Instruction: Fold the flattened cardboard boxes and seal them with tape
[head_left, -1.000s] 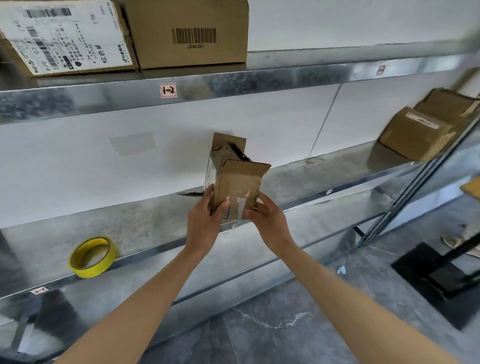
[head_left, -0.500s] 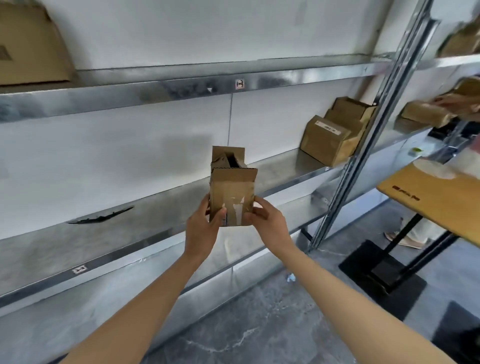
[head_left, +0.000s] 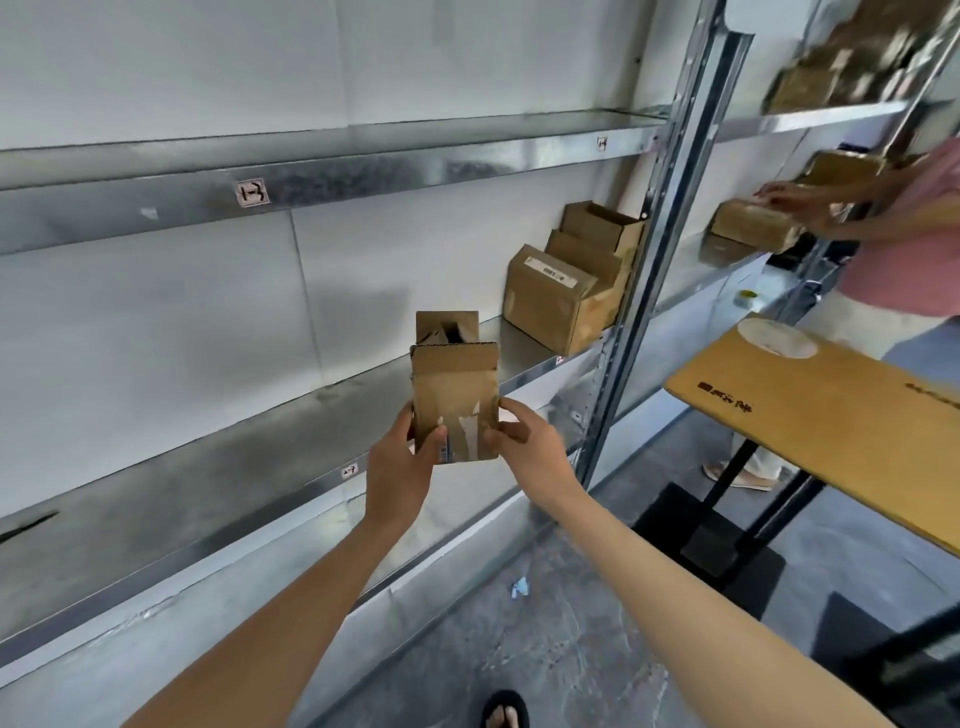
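Since a second ago the head view has turned right; the stored boxes (head_left: 561, 296) on the shelf (head_left: 208, 467) come nearer. The small box (head_left: 454, 400) is upright in the air before the shelf, top flaps open, probably being carried there. Both arms reach forward; the left hand (head_left: 400, 467) and the right hand (head_left: 524, 447) curl their fingers round its lower sides.

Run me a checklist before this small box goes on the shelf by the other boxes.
1. Grip: left hand and right hand both hold the small box: ok.
2. Top flaps folded shut: they stand open: not ok.
3. Bottom seam taped: hidden: cannot tell.
4. Tape roll within reach: none in view: cannot tell.
5. Bare shelf space left of the other boxes: ok.
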